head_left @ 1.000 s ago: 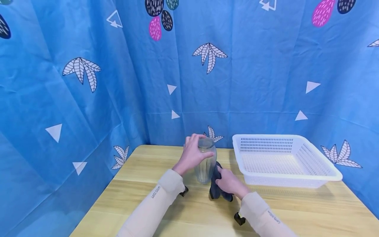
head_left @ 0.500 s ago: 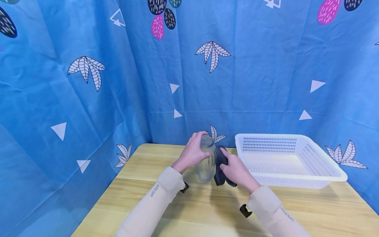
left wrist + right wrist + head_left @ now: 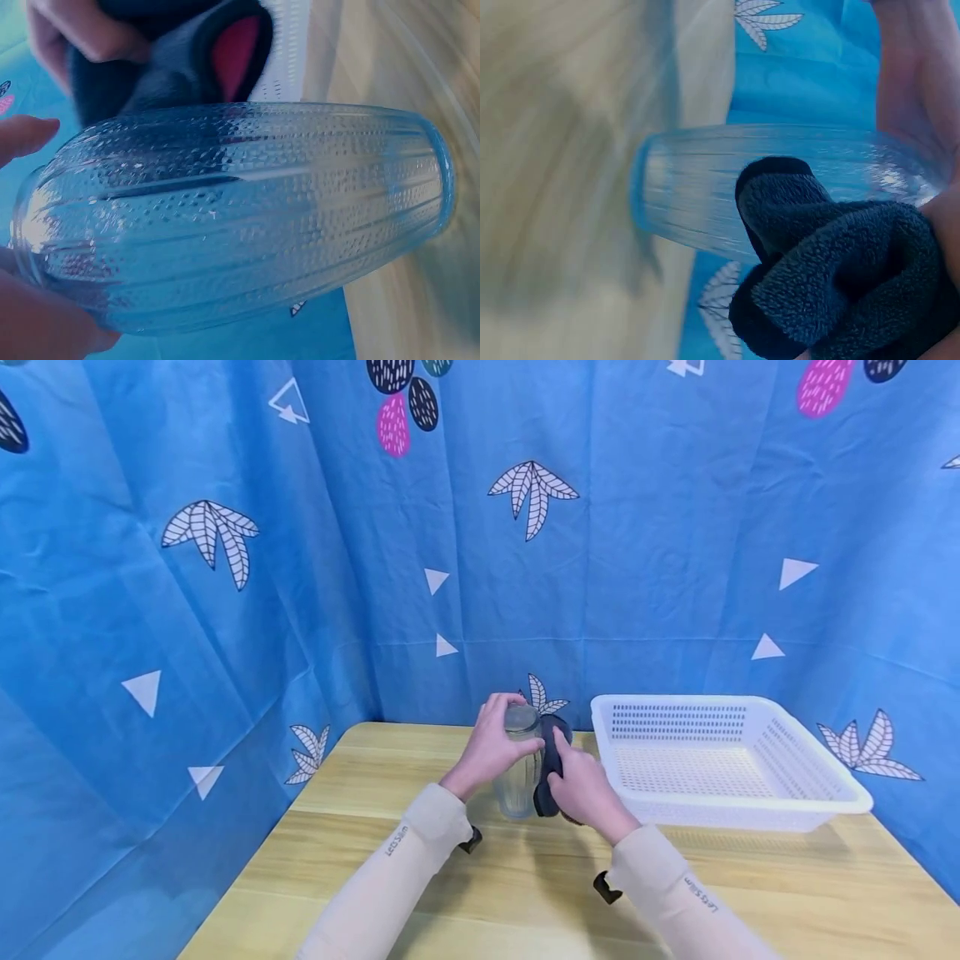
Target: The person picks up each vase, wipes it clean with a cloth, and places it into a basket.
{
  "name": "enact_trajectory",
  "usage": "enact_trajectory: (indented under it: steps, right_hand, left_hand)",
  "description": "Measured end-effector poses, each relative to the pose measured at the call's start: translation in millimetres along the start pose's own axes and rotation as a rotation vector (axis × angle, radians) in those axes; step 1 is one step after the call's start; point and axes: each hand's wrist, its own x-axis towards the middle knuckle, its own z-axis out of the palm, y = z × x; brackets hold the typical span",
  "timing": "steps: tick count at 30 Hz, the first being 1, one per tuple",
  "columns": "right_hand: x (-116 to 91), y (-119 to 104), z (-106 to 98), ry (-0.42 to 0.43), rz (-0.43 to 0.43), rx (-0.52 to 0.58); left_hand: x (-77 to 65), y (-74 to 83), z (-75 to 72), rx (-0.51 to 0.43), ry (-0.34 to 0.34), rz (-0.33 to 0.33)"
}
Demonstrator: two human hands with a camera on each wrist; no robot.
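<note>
A clear ribbed glass vase (image 3: 517, 789) stands roughly upright, its narrower base at or just above the table; I cannot tell which. Near the rim, my left hand (image 3: 491, 747) grips it with thumb and fingers spread around the neck. My right hand (image 3: 588, 789) holds a dark grey fuzzy cloth (image 3: 832, 277) with black edging against the vase's right side. In the left wrist view, a folded end of the cloth (image 3: 180, 67) shows a pinkish-red inner face. Folds of cloth hide part of the right fingers.
A white perforated plastic basket (image 3: 735, 810) sits to the right on the wooden table (image 3: 360, 860). Behind the table hangs a blue patterned curtain (image 3: 645, 568). Dark wrist-camera mounts (image 3: 607, 887) protrude under both sleeves.
My right hand and the cloth have risen from the vase's lower right side toward its upper part. The left hand keeps its grip near the rim, and the vase has barely shifted.
</note>
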Motion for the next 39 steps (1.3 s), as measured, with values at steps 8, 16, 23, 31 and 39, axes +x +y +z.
enact_trajectory:
  steps: [8,16,23,31,39]
  right_hand:
    - [-7,21,33,-0.283,0.077,0.06]
    - [-11,25,31,-0.21,0.099,0.105]
    - [-7,9,-5,-0.007,0.027,0.116]
    - [3,-8,-33,0.187,-0.118,0.13]
    - [3,2,-9,0.066,-0.027,0.073]
  left_hand:
    - [0.5,-6.9,3.8,0.021,0.068,0.025]
    - [-2.8,-9.5,4.4,0.061,0.081,-0.039]
    - [-1.4,-6.5,-3.9,0.097,0.058,-0.039]
    - [-2.6,-2.6,-10.4,0.016,-0.012,-0.04]
    - [-4.4,-0.6,-14.1,0.049,-0.027,0.001]
